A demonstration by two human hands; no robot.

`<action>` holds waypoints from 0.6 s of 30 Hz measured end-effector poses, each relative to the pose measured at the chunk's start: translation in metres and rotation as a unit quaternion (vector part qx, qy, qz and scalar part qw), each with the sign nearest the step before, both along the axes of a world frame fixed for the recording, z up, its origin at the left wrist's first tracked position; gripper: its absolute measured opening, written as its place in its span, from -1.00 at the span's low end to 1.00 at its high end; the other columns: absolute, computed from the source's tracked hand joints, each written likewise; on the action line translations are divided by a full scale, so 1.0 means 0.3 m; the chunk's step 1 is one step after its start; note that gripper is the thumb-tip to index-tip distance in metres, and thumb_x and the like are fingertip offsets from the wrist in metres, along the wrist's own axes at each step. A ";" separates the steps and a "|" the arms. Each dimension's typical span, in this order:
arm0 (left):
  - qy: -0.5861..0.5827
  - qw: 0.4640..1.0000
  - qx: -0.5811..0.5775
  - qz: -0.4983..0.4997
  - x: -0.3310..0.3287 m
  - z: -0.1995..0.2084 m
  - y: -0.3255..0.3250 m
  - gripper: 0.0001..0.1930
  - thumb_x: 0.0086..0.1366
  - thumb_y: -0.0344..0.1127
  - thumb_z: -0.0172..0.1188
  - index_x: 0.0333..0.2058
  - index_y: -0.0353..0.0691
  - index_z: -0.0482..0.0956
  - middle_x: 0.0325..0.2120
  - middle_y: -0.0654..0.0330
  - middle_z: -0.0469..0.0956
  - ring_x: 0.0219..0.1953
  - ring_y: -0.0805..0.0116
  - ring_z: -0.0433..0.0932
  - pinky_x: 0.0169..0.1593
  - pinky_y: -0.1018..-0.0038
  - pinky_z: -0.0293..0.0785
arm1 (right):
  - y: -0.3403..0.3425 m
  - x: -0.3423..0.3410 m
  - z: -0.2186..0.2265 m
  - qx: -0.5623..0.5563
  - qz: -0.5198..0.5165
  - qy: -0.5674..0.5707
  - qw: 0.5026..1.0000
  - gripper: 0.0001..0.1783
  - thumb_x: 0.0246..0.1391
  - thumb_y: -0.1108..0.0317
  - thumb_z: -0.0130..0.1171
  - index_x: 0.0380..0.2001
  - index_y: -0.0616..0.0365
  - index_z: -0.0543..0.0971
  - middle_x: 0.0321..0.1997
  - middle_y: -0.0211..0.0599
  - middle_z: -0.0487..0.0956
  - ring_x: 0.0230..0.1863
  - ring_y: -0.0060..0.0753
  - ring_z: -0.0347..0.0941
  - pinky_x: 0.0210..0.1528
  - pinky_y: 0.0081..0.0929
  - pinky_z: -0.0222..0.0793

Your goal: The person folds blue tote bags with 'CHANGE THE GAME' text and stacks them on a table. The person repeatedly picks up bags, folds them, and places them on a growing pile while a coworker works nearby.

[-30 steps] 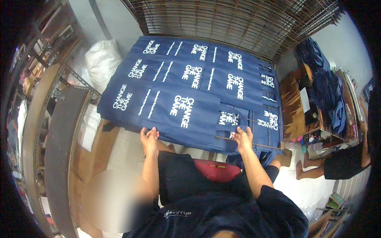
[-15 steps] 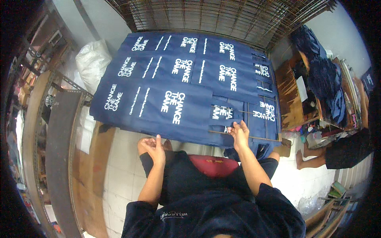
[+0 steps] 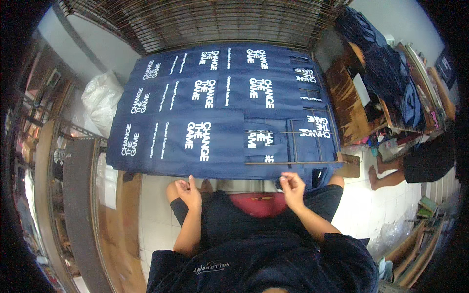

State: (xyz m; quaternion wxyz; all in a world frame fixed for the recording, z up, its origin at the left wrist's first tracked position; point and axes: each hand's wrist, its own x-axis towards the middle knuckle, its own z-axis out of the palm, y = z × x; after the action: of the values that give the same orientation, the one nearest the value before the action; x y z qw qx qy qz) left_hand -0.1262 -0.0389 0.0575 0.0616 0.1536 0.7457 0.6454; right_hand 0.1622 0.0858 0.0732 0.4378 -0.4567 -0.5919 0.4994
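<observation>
Navy fabric pieces with white printing lie in rows across a wire drying rack in front of me. Its bars show at the right, where pieces overlap unevenly. My left hand is at the fabric's front edge, thumb raised and apart from half-bent fingers, with nothing visible in it. Farther right, my right hand is just below the front edge with fingertips drawn together. Dark cloth hangs beside those fingertips; whether they pinch any of it is too small to tell.
Raised wire racks stand behind the fabric. A white plastic bag and wooden shelving are at the left. At the right, dark garments lie on a wooden cabinet, near another person's legs. A red seat is below me.
My right hand has come off the printed fabric and down toward me, past the front edge. My left hand stays by the edge. The view has shifted slightly.
</observation>
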 end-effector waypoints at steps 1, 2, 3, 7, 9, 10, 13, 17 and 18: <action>0.011 1.000 -0.001 -0.004 -0.001 -0.013 0.004 -0.72 0.21 -0.34 0.16 -0.47 -0.18 0.17 -0.62 0.38 0.12 -0.57 0.59 0.12 -0.46 0.62 0.12 | -0.022 0.006 -0.015 -0.002 0.024 -0.033 0.999 -0.89 0.04 0.40 0.16 -0.35 0.19 0.55 -0.56 -0.53 0.44 -0.55 -0.74 0.30 -0.51 -0.69 0.20; 0.021 1.000 -0.002 -0.008 -0.007 -0.040 -0.004 -0.72 0.21 -0.34 0.16 -0.48 -0.19 0.17 -0.61 0.38 0.13 -0.57 0.59 0.13 -0.47 0.62 0.12 | -0.043 0.013 -0.028 0.009 0.050 -0.061 0.997 -0.89 0.02 0.39 0.17 -0.37 0.18 0.56 -0.57 -0.50 0.47 -0.55 -0.72 0.31 -0.50 -0.67 0.22; 0.034 0.999 0.000 -0.012 -0.012 -0.052 -0.008 -0.71 0.21 -0.33 0.16 -0.49 -0.19 0.18 -0.61 0.38 0.14 -0.57 0.59 0.13 -0.47 0.61 0.12 | -0.059 0.019 -0.043 0.021 0.076 -0.088 0.993 -0.89 0.01 0.37 0.18 -0.39 0.16 0.57 -0.57 -0.46 0.50 -0.55 -0.70 0.33 -0.50 -0.66 0.24; 0.017 0.999 -0.037 -0.013 -0.009 -0.050 -0.009 -0.71 0.21 -0.30 0.17 -0.50 -0.21 0.21 -0.60 0.35 0.18 -0.55 0.56 0.16 -0.44 0.58 0.15 | -0.103 0.033 -0.119 0.025 0.148 -0.136 0.979 -0.87 0.02 0.36 0.18 -0.40 0.19 0.56 -0.57 -0.45 0.52 -0.59 -0.73 0.32 -0.55 -0.67 0.23; 0.074 0.992 -0.104 -0.001 0.000 -0.001 -0.016 -0.70 0.22 -0.22 0.16 -0.51 -0.23 0.25 -0.59 0.31 0.25 -0.51 0.50 0.25 -0.40 0.54 0.22 | -0.098 0.031 -0.137 -0.007 0.171 -0.153 0.973 -0.82 0.02 0.26 0.16 -0.38 0.13 0.57 -0.60 -0.39 0.51 -0.59 -0.60 0.39 -0.52 -0.57 0.29; 0.069 0.991 -0.110 0.013 0.015 0.036 -0.008 -0.69 0.23 -0.20 0.15 -0.51 -0.23 0.25 -0.58 0.29 0.27 -0.50 0.48 0.28 -0.38 0.52 0.24 | -0.095 0.036 -0.143 -0.024 0.183 -0.164 0.969 -0.79 0.02 0.21 0.16 -0.37 0.10 0.57 -0.61 -0.37 0.51 -0.59 -0.54 0.42 -0.51 -0.53 0.31; 0.036 0.997 -0.063 0.029 -0.081 -0.066 -0.061 -0.69 0.24 -0.17 0.13 -0.50 -0.29 0.33 -0.53 0.19 0.37 -0.43 0.42 0.35 -0.30 0.49 0.31 | -0.078 0.043 -0.138 -0.026 0.175 -0.168 0.970 -0.77 0.03 0.17 0.14 -0.36 0.10 0.56 -0.62 -0.37 0.51 -0.59 -0.52 0.43 -0.52 -0.51 0.31; 0.088 0.981 -0.049 0.165 -0.191 -0.036 -0.059 -0.71 0.21 -0.21 0.16 -0.45 -0.37 0.40 -0.49 0.12 0.43 -0.41 0.34 0.36 -0.24 0.43 0.33 | -0.063 0.092 -0.129 -0.011 0.147 -0.170 0.974 -0.78 0.03 0.18 0.14 -0.35 0.09 0.56 -0.64 -0.36 0.49 -0.60 -0.52 0.42 -0.52 -0.50 0.31; 0.101 0.970 -0.063 0.213 -0.256 -0.067 -0.105 -0.71 0.20 -0.21 0.16 -0.44 -0.38 0.41 -0.48 0.10 0.44 -0.40 0.32 0.37 -0.22 0.40 0.34 | -0.063 0.092 -0.126 -0.017 0.145 -0.141 0.979 -0.79 0.01 0.22 0.18 -0.35 0.11 0.56 -0.64 -0.39 0.49 -0.60 -0.57 0.39 -0.52 -0.53 0.29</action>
State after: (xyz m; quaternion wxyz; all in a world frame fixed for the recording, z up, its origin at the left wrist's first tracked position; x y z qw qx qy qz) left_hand -0.2029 -0.0703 0.0375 -0.1435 0.0509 0.8026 0.5767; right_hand 0.1898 0.0668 0.0354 0.2647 -0.4394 -0.6989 0.4983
